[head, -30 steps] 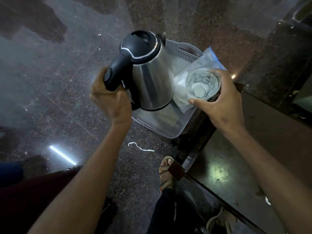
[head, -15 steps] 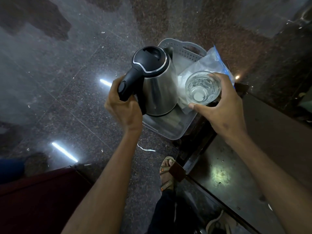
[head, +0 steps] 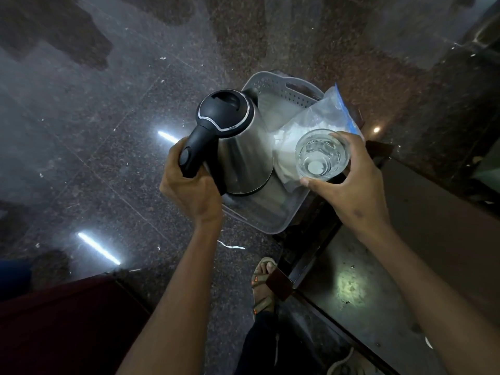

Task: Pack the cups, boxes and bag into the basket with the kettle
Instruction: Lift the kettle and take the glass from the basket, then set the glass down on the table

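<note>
A steel kettle [head: 243,147] with a black lid and handle hangs low inside the grey plastic basket [head: 281,220], which sits on the floor. My left hand [head: 189,190] grips the kettle's handle. My right hand [head: 349,185] holds a clear glass cup [head: 320,155] by its rim, above the basket's right side. A clear zip bag [head: 322,117] with white contents leans in the basket's far right corner, partly behind the cup. I cannot tell whether the kettle's base touches the basket floor.
A dark table [head: 378,266] with a glossy top stands to the right, its corner against the basket. My sandalled foot [head: 263,285] is on the speckled stone floor near a white scrap [head: 232,246]. A dark red surface [head: 62,326] fills the lower left.
My left hand has lowered the kettle down and to the right into the basket. My right hand with the cup has stayed over the basket's right side.
</note>
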A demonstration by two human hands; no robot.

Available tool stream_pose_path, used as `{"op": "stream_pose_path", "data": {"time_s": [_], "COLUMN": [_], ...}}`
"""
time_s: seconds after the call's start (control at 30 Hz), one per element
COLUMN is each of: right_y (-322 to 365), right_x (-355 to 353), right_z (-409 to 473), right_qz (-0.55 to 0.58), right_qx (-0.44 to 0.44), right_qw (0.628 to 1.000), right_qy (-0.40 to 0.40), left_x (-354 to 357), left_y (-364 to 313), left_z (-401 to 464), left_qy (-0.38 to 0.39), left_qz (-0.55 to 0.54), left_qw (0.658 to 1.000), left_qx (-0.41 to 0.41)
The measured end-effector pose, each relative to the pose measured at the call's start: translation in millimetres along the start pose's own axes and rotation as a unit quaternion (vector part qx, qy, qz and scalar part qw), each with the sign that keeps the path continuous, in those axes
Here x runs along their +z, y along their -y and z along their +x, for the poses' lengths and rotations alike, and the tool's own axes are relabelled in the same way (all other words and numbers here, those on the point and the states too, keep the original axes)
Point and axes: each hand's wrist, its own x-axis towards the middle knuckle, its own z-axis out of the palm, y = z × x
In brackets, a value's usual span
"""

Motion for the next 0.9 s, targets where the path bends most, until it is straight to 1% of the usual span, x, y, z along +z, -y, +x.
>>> {"op": "stream_pose_path", "data": {"time_s": [0.13, 0.2, 0.3, 0.37, 0.4, 0.43, 0.5, 0.57, 0.63, 0.67, 0.73, 0.9], "right_y": [-5.2, -8.0, -12.4, -15.5, -17.1, -18.8, -22.1, -24.0, -25.1, -25.3, -24.8, -21.4], "right_x": [-0.3, -0.3, -1.3, -1.6, -1.8, -2.1, -2.6, -2.9, -4.0, -4.7, -5.9, -9.4], "right_z": [0.7, 0.9, 1.5, 2.8, 3.2, 3.6, 4.2, 4.7, 4.7, 4.5, 3.9, 1.3], "right_qz": [0.001, 0.0, 0.0, 0.001, 0.002, 0.003, 0.001, -0.001, -0.004, -0.006, -0.005, -0.005], "right_qx": [0.007, 0.009, 0.011, 0.015, 0.017, 0.019, 0.023, 0.022, 0.022, 0.021, 0.02, 0.021], "right_qw": [1.0, 1.0, 1.0, 1.0, 1.0, 1.0, 1.0, 1.0, 1.0, 1.0, 1.0, 1.0], "right_qy": [0.008, 0.01, 0.008, 0.007, 0.006, 0.004, 0.001, -0.001, 0.0, 0.002, 0.005, 0.004], "left_x": [-4.5, -7.9, -12.9, -20.5, -26.4, -32.6, -40.5, -40.5, -33.8, -30.0, -22.4, -9.3], "left_y": [5.7, 8.7, 14.9, 25.5, 32.5, 38.8, 46.6, 50.0, 53.7, 56.0, 58.1, 51.5], "left_z": [-6.0, -11.6, -20.3, -27.5, -33.4, -40.8, -57.2, -70.3, -75.5, -76.3, -75.3, -75.6], "left_qy": [0.018, 0.034, 0.062, 0.104, 0.127, 0.145, 0.165, 0.182, 0.213, 0.23, 0.241, 0.233], "left_qz": [-0.003, -0.005, 0.003, -0.002, -0.012, -0.024, -0.056, -0.111, -0.152, -0.164, -0.187, -0.18], "left_qw": [1.0, 0.999, 0.998, 0.994, 0.99, 0.984, 0.957, 0.91, 0.866, 0.853, 0.839, 0.837], "left_qx": [0.011, 0.003, -0.028, -0.043, -0.064, -0.103, -0.231, -0.356, -0.425, -0.439, -0.451, -0.462]}}
